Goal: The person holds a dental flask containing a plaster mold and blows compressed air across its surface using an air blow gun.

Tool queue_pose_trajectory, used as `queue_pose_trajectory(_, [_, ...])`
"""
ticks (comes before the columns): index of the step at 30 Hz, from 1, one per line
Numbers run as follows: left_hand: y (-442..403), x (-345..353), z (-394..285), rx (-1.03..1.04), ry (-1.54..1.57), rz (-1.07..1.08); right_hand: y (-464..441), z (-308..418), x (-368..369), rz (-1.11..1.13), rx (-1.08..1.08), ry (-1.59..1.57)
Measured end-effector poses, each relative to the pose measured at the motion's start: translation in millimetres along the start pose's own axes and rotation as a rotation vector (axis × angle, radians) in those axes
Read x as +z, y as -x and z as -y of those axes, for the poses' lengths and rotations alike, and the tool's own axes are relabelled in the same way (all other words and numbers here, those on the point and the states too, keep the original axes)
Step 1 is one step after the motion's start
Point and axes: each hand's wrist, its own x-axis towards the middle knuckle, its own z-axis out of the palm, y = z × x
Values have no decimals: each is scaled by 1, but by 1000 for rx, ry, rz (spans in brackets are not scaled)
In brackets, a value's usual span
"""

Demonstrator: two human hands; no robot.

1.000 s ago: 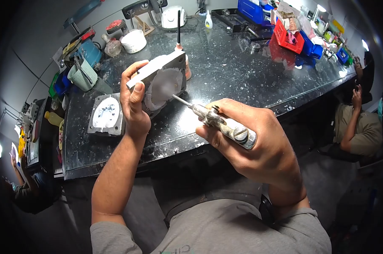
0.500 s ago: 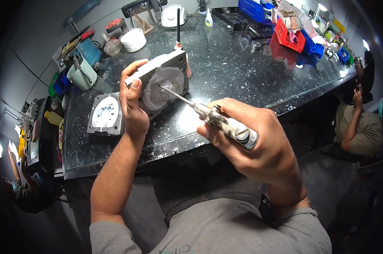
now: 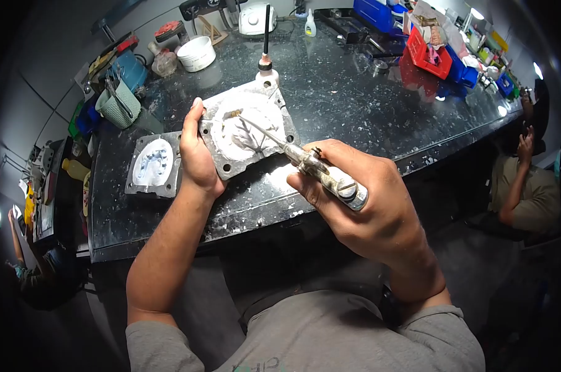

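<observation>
In my left hand (image 3: pixel 200 160) is one half of a metal denture flask (image 3: pixel 238 165), gripped by its left edge and tilted up towards me. White plaster (image 3: pixel 224 135) with a moulded hollow fills it. My right hand (image 3: pixel 379 198) is wrapped around a worn metal air blow gun (image 3: pixel 333 178). Its thin nozzle points into the plaster hollow; whether the tip touches is unclear. Left of my left hand, a second flask half (image 3: pixel 170 149) lies on the bench, holding plaster with a horseshoe-shaped row of tooth impressions (image 3: pixel 151 162).
Behind the held flask stands a bottle (image 3: pixel 268 75) with a black upright handle. A white bowl (image 3: pixel 197 54) and a tool basket (image 3: pixel 118 106) are at the back left of the black bench (image 3: pixel 355 118). Red bin (image 3: pixel 426 54) at back right. A seated person (image 3: pixel 528 180) is far right.
The held flask half has turned from a steep tilt to face upward more, showing its plaster brightly lit. The blow gun has shifted slightly left with my right hand.
</observation>
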Motion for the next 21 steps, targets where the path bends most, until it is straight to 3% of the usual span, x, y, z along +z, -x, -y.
queue_pose_trajectory(21, [0, 6, 1, 36, -19, -75, -2, 1, 1, 6, -11, 6])
